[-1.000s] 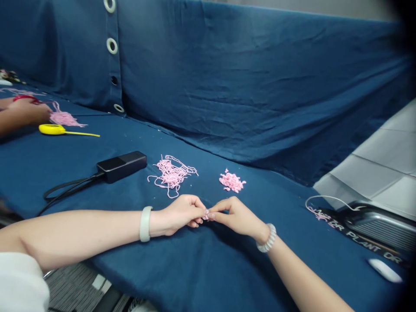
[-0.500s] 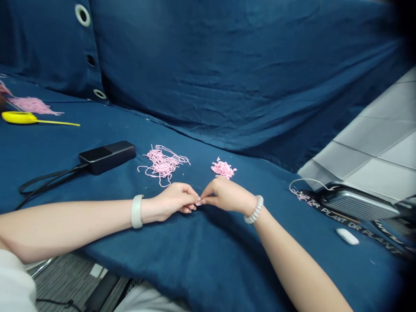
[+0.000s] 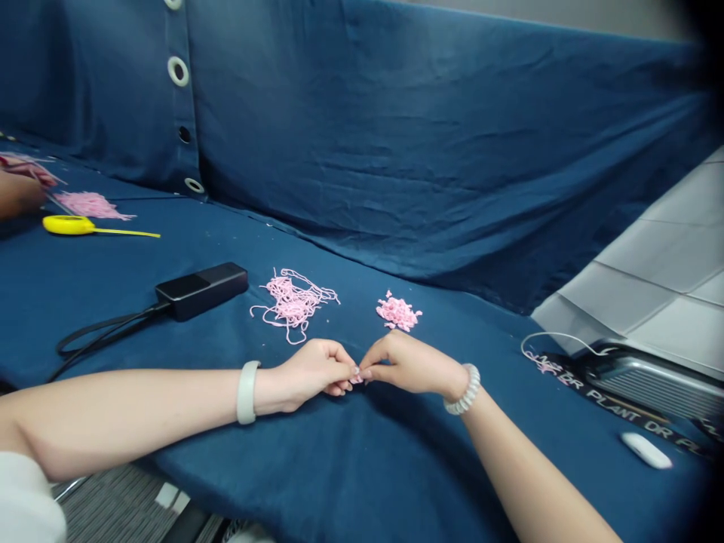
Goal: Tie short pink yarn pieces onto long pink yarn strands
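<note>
Across blue cloth (image 3: 362,460), left hand (image 3: 311,371) and right hand (image 3: 410,366) curl nearly closed, pinching one small pink yarn scrap (image 3: 357,375)

Yarn strands (image 3: 294,305), left of yarn clippings (image 3: 399,312), on cloth (image 3: 339,467)

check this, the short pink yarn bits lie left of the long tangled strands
No: the head view shows the short pink yarn bits lying right of the long tangled strands, not left.
</note>
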The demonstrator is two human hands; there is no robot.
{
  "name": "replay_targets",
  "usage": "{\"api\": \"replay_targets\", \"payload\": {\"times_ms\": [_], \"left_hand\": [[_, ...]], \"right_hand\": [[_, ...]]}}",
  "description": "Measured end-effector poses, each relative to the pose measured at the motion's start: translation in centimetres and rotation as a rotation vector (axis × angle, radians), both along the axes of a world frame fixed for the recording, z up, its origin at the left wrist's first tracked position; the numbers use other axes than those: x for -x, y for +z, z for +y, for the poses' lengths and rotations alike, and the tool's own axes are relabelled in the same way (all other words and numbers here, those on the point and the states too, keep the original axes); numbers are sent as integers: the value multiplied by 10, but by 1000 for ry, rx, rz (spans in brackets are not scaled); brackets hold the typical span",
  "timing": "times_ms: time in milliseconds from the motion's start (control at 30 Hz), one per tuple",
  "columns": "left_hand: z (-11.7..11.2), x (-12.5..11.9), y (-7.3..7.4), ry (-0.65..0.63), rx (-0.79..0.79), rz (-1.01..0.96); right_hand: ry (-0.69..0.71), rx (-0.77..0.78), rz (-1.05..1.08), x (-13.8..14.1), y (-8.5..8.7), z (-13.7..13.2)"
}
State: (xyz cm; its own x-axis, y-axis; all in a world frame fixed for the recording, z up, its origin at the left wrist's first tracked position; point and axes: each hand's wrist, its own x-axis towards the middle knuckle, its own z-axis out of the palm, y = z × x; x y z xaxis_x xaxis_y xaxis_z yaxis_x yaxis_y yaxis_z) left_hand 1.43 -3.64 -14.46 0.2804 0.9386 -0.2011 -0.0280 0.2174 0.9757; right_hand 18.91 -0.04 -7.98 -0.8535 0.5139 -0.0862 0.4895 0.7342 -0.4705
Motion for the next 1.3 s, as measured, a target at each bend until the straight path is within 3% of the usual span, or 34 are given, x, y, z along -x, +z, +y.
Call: {"api": "replay_targets", "payload": {"times_ms": [133,933,1167,1300], "left_hand": [[-1,0,4,4,9,10],[5,6,3,67,91,-106],[5,5,8,54,91,-132],[6,6,9,121,159,-232]], "right_hand": [[-9,-17,-13,0,2,-1],[-144,-555,-182,14,-10,-13],[-163,-584,-151,16,-18,-15],[-152,-603,-151,18,-23,-14]]}}
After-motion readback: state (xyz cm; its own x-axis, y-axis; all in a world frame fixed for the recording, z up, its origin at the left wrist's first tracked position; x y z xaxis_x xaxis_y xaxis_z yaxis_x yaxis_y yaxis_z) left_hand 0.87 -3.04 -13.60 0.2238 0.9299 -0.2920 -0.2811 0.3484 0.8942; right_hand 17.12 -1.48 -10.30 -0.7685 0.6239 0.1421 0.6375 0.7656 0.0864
